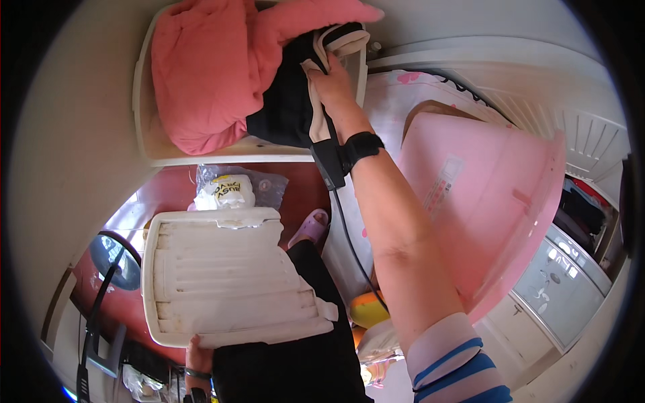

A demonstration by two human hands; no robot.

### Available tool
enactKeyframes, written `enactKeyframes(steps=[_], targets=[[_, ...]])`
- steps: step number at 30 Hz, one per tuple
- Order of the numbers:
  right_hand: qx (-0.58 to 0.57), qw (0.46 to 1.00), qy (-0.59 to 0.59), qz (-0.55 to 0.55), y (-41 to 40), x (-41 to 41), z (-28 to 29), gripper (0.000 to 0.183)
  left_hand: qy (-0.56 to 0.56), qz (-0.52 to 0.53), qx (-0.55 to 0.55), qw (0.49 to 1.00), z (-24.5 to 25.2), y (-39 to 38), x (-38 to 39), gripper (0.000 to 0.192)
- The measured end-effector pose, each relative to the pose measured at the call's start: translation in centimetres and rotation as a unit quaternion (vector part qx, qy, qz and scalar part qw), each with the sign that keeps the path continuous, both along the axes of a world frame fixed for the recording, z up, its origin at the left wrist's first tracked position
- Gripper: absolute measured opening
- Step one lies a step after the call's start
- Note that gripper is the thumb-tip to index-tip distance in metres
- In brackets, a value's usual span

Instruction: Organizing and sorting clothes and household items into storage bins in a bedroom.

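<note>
My right hand (332, 85) grips the cream edge of a black garment (282, 106) in a white plastic storage bin (237, 162) at the top. Beside the garment, a puffy pink quilt or padded clothing (206, 80) fills the bin's left side and partly overhangs its top. Lower down, my left hand (194, 350) is at the near edge of a white plastic lid (227, 277) with a broken, jagged right side; its fingers are mostly hidden beneath the lid. A black device is strapped to my right wrist, with a cable running down along the forearm.
A pink plastic tub (484, 201) leans at right over a white floral-patterned cover (385, 101). A packaged white item (229, 191) in clear plastic lies on the red floor (297, 176). At left is a round glossy base (116, 262); a glass-fronted cabinet (559, 287) stands at right.
</note>
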State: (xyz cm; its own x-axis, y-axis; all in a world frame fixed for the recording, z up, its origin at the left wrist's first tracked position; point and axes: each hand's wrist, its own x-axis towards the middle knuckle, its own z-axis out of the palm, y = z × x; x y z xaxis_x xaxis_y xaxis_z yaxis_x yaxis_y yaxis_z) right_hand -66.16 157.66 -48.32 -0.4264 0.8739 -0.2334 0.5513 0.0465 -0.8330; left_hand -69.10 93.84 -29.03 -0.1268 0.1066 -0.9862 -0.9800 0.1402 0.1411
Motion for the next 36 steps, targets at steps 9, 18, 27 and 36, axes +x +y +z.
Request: enactKeyframes(steps=[9, 18, 27, 36], targets=[[0.053, 0.937, -0.346, -0.001, 2.4, 1.3, -1.7, 0.041, -0.01, 0.012, -0.022, 1.0, 0.0, -0.2, 0.0, 0.054], [-0.043, 0.997, -0.062, -0.025, -10.3, -8.3, 6.4, 0.094, 0.009, 0.041, -0.027, 0.999, 0.5, 0.4, -0.1, 0.053], [-0.126, 0.982, 0.138, 0.033, -6.1, -11.9, 3.7, 0.053, 0.022, 0.046, -0.009, 0.999, -0.1, 0.5, 0.2, 0.055], [-0.225, 0.961, 0.16, -0.019, -8.6, -12.0, 1.9, 0.039, 0.011, 0.051, 0.002, 0.999, 0.4, 1.1, -0.6, 0.055]])
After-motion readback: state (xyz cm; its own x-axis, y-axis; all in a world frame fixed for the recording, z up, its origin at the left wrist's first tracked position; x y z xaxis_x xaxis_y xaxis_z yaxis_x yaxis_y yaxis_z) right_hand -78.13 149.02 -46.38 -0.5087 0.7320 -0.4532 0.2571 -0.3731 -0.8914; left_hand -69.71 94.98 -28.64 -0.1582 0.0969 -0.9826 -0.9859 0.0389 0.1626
